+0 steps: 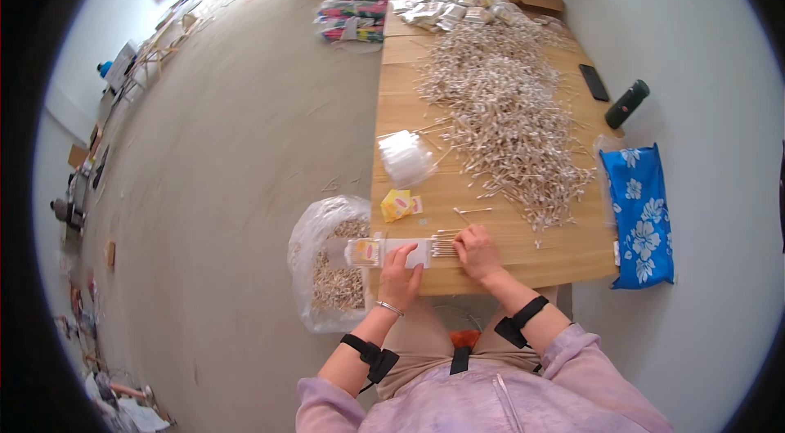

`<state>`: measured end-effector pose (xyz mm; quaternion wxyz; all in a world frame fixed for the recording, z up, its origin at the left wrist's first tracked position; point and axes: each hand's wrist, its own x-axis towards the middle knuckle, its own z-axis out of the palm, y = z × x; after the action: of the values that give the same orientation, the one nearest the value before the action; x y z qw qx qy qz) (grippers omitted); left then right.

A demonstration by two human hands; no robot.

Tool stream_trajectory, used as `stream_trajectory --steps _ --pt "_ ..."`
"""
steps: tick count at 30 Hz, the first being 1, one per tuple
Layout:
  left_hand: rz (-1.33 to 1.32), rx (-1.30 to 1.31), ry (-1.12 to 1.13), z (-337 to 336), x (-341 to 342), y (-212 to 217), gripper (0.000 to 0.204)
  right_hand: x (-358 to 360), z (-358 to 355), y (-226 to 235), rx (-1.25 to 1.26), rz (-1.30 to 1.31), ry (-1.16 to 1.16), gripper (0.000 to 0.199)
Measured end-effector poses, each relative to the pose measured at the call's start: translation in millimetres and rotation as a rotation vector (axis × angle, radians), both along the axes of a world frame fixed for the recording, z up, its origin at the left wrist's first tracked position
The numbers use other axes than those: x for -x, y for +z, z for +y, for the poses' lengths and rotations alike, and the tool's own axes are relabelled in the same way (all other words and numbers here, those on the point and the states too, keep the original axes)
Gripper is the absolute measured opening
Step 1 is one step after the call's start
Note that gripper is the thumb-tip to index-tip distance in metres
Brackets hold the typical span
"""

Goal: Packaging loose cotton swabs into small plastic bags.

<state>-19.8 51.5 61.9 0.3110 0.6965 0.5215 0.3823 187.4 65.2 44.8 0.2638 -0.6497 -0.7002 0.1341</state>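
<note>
At the table's near edge my left hand rests on a small clear plastic bag, thumb and fingers holding it against the table. A yellow printed card shows at the bag's left end. My right hand is closed around the right ends of a row of cotton swabs, their left tips at the bag's right end. Its fingertips are partly hidden. Just beyond the hands lie a loose cotton swab and several yellow cards. Farther back is a stack of clear bags.
A large heap of cotton swabs covers much of the wooden table, with filled packets behind. At right are a phone, a dark bottle and a blue flowered pack. A swab-filled plastic sack stands left.
</note>
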Motion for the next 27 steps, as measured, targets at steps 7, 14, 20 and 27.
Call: stream_trajectory --steps 7,14,20,27 --pt "0.360 -0.091 -0.256 22.7 -36.2 6.0 0.078 -2.5 4.9 9.7 -0.062 0.130 -0.136 0.009" --pt "0.351 -0.068 -0.285 28.1 -47.3 -14.1 0.087 -27.3 11.5 6.3 -0.014 0.104 -0.194 0.010" --pt "0.235 -0.040 -0.231 25.9 -55.2 -10.3 0.089 -27.3 19.9 1.0 -0.040 0.074 -0.175 0.007" --pt "0.139 0.009 -0.215 24.3 -55.8 -7.7 0.090 -25.6 38.0 1.4 -0.150 -0.035 -0.248 0.009"
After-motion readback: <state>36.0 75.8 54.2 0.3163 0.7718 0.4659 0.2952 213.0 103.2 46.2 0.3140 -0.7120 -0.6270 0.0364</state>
